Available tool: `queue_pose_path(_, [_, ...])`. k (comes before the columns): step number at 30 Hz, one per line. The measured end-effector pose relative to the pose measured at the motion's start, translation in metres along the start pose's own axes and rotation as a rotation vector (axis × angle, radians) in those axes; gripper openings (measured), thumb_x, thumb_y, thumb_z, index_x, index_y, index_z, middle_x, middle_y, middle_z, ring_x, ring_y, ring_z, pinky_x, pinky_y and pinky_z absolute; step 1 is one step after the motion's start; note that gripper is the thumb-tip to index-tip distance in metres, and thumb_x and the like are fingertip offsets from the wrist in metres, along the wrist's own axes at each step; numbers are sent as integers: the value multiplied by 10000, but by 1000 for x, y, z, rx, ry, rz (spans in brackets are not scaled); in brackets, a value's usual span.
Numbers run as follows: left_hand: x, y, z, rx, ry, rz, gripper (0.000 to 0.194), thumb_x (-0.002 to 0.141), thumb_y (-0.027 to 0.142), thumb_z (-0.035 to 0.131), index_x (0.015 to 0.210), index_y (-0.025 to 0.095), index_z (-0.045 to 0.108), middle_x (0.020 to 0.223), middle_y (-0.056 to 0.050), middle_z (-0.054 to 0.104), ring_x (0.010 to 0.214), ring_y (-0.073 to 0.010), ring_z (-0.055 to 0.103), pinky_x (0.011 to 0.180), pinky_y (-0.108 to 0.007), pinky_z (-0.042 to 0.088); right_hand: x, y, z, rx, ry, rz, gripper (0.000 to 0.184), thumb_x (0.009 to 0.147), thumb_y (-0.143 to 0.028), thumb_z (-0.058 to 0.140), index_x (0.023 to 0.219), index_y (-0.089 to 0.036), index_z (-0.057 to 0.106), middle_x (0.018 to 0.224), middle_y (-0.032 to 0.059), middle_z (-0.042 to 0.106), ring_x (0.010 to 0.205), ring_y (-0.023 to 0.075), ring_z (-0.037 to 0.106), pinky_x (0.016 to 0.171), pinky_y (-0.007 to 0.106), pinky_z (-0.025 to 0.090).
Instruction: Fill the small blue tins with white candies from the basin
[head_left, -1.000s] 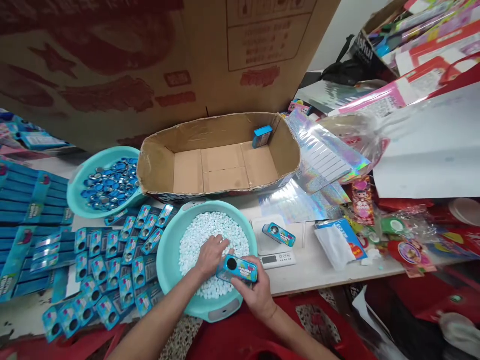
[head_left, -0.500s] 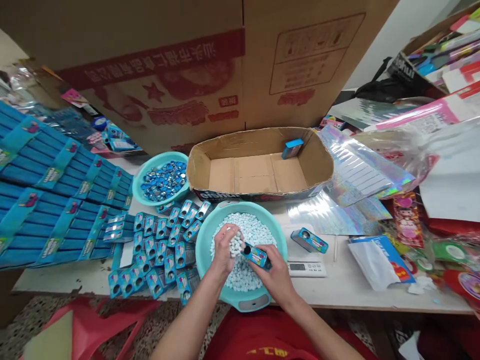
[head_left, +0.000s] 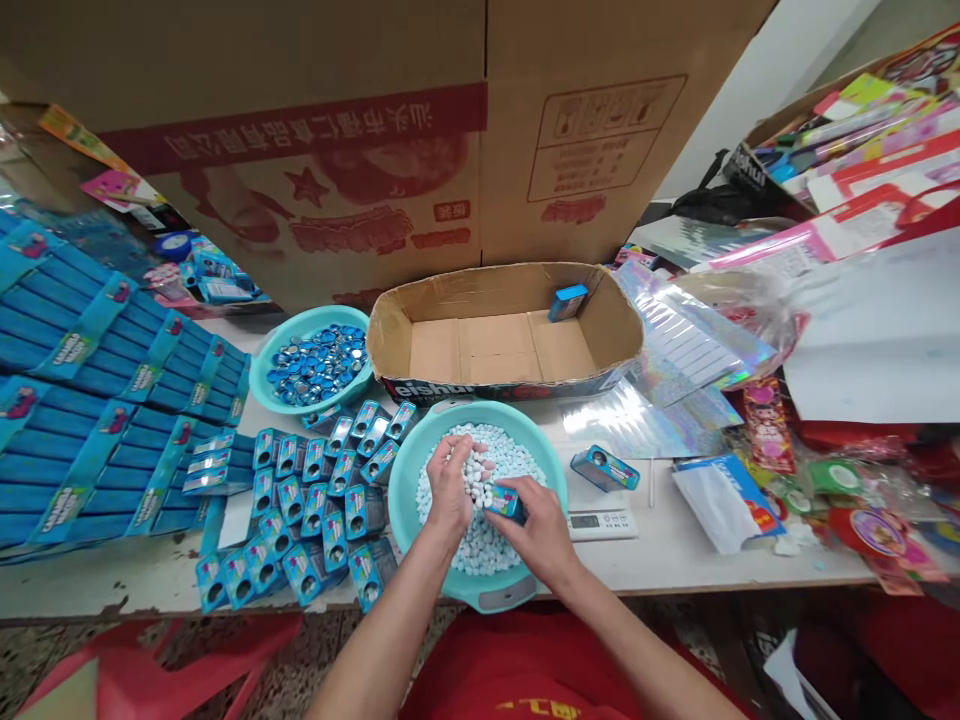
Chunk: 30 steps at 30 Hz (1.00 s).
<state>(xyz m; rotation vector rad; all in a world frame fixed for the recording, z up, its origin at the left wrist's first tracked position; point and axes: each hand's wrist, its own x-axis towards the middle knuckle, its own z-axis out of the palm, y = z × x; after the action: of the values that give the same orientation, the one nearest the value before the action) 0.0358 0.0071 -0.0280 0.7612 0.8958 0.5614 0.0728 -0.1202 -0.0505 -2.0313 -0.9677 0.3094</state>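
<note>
Bringing a handful of white sweets to one end of a small blue box.

The sweets have just come over that end and hide its hole, so hand and box now meet there. The left hand is cupped, its fingers half curled round the sweets; the right hand is closed on the box, thumb on one side and fingers on the other. Both are above the big green bowl, at the middle of the near edge of the worktop, beside the scale.
</note>
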Motion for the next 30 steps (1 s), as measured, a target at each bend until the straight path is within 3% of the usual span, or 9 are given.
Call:
queue_pose_path(6, [2, -2, 3, -2, -4, 25, 341, 627, 414, 714, 702, 171, 486, 568, 52, 547, 461, -112, 572, 444, -203, 419, 7, 2, -2, 19, -23, 24, 326, 705, -212, 717, 1014, -225, 616, 965, 51, 662, 943, 255, 603, 808, 382, 432])
queue_pose_path(18, [3, -2, 2, 29, 78, 93, 321, 656, 424, 699, 740, 166, 529, 674, 7, 627, 500, -114, 588, 484, -219, 444, 18, 8, -4, 167, -70, 44, 305, 714, -242, 712, 1008, -232, 632, 956, 52, 651, 928, 243, 603, 814, 372, 461])
queue_pose_path(23, [-1, 2, 8, 5, 60, 169, 309, 690, 429, 679, 708, 171, 510, 555, 44, 544, 484, -112, 582, 479, -205, 430, 20, 7, -8, 213, -79, 50, 299, 712, -239, 717, 1000, -228, 640, 940, 53, 650, 909, 241, 608, 807, 373, 467])
queue_pose_path(30, [-4, 1, 11, 21, 38, 106, 316, 699, 453, 665, 694, 172, 520, 544, 29, 563, 486, -128, 583, 493, -218, 423, 19, 7, -12, 271, -61, 61, 294, 714, -250, 718, 998, -233, 646, 948, 51, 649, 905, 239, 612, 812, 373, 480])
